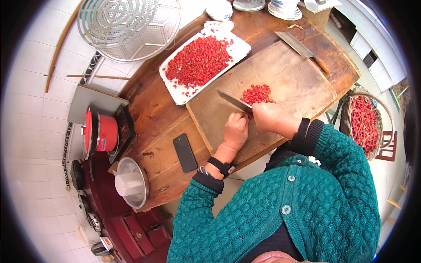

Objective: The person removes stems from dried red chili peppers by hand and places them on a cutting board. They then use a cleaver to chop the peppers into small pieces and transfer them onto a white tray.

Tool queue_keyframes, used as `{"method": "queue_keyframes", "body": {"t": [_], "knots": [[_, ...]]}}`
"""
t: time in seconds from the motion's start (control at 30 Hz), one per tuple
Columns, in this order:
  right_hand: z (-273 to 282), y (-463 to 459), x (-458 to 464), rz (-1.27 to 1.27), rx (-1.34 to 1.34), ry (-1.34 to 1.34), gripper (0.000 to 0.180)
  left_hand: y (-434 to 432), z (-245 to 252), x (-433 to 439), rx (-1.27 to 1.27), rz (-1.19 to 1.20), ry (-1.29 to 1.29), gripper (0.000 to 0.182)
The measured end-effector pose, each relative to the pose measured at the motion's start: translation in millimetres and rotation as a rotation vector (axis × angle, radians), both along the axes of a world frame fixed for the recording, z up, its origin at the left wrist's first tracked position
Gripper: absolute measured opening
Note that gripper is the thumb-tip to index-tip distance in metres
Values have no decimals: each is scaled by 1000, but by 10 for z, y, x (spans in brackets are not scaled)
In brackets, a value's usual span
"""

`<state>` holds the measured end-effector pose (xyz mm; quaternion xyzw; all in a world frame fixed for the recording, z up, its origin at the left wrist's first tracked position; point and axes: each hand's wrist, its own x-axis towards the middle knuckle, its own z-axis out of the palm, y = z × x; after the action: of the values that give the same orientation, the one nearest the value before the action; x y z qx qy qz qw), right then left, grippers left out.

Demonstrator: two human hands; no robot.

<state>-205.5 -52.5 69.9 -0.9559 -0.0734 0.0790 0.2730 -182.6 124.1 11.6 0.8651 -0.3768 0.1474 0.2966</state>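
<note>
My right hand [268,116] grips the handle of a kitchen knife, whose blade [235,101] points up and left across a wooden cutting board [296,85]. Close beside the blade, my left hand [236,130] presses curled fingers to the board. A bit of red chili pepper [250,116] shows at its fingertips; the rest of what they hold is hidden. Just beyond the blade is a small heap of chopped red chili [258,93]. Behind the board's left part, a white tray [177,95] carries a wide spread of chopped red chili [200,60].
A cleaver [299,46] lies across the board's far right corner. Left of the board are a black smartphone [185,153] and a metal bowl [143,184] with a white container [128,184]. A red pot [107,133] stands farther left. A wicker basket [375,153] of red chilies is at right.
</note>
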Motion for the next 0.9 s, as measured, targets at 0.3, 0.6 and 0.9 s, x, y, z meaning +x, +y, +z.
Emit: {"method": "queue_keyframes", "body": {"t": [0.3,0.6,0.9], "knots": [[166,-228,-251,35,-150,56,10,-145,-96,56,-59,103,33,5],[202,-237,-143,126,-204,169,11,-123,-86,81,-71,52,-20,8],[79,28,63,38,-28,18,13,-127,-33,-3,122,68,-56,7]]}}
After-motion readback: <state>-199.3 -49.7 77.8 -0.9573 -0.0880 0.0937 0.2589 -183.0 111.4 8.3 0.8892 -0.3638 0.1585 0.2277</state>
